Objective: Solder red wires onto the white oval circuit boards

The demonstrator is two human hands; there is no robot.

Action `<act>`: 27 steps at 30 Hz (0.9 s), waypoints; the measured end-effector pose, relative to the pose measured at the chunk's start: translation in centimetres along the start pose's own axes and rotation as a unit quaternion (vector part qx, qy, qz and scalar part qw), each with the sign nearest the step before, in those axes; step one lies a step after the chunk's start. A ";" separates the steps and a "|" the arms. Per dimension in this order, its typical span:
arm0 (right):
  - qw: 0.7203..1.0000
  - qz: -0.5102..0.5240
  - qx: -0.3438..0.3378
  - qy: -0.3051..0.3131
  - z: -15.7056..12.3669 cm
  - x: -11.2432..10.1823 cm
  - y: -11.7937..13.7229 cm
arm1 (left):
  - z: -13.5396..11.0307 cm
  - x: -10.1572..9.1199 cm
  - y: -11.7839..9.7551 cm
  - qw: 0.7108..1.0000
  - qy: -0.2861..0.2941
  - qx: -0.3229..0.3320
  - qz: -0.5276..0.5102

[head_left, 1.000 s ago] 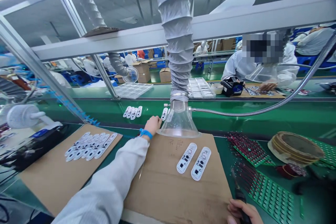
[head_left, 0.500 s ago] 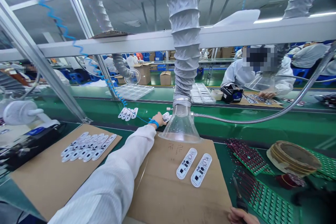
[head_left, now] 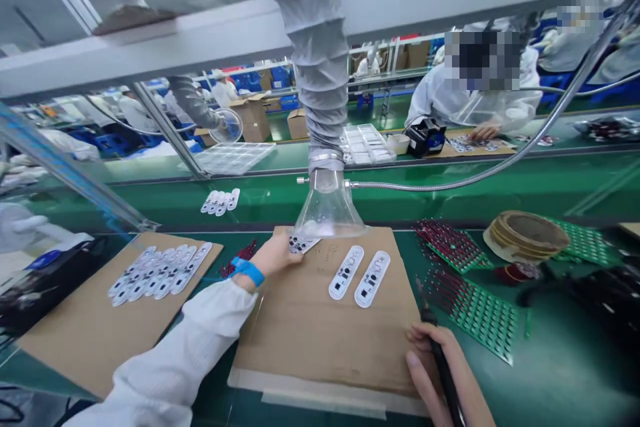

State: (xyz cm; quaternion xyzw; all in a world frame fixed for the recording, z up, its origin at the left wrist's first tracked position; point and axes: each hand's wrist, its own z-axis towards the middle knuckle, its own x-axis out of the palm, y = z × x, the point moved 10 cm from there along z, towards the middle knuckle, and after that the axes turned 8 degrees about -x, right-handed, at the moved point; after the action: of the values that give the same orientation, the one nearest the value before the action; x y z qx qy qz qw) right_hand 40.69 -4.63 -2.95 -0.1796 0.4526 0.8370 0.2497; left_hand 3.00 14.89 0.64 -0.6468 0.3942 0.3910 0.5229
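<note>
My left hand (head_left: 274,255) is closed on white oval circuit boards (head_left: 303,244) at the far edge of the middle cardboard sheet (head_left: 300,327). The extraction hood partly covers them, so how many there are is unclear. A blue band (head_left: 249,271) circles that wrist. Two similar white boards, a left one (head_left: 346,272) and a right one (head_left: 373,279), lie side by side on the cardboard. At its right edge, my right hand (head_left: 459,355) grips a soldering iron (head_left: 440,363), tip pointing up and away from me.
A clear hood (head_left: 330,210) hangs over the cardboard's far edge. Several white boards (head_left: 157,270) lie on the left cardboard. More boards (head_left: 220,201) rest on the green belt. Green panels with red wires (head_left: 483,313) and a tape roll (head_left: 525,237) sit right. A co-worker (head_left: 425,97) sits opposite.
My left hand has drawn back from the belt to the cardboard with the white boards. My right hand and the iron show more fully. The view has tilted down.
</note>
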 end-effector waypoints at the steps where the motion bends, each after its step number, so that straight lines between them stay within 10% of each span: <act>1: 1.000 -0.002 -0.005 0.012 1.0 0.2 0.5 | -1.5 0.8 0.0 1.000 0.002 -0.004 0.003; 8: 0.991 -0.023 -0.079 0.107 10.0 3.9 1.3 | -6.3 1.6 0.6 0.998 -0.008 -0.069 -0.004; 15: 0.987 -0.056 -0.100 0.116 10.3 6.3 0.2 | -9.4 4.3 -2.9 0.989 0.022 0.066 -0.128; 23: 0.992 -0.022 -0.099 0.078 10.2 5.6 -1.8 | -11.4 -9.2 20.9 0.932 -0.218 -0.287 0.030; 27: 0.993 -0.031 -0.085 0.079 10.0 5.9 -2.3 | -12.8 -9.2 24.9 0.917 -0.207 -0.336 0.063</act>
State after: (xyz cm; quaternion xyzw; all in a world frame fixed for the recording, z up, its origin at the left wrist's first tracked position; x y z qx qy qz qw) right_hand 36.49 6.40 -2.34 -0.2795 0.3923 0.8476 0.2227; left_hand -22.24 -0.34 1.80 -0.6625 0.1624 0.6581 0.3188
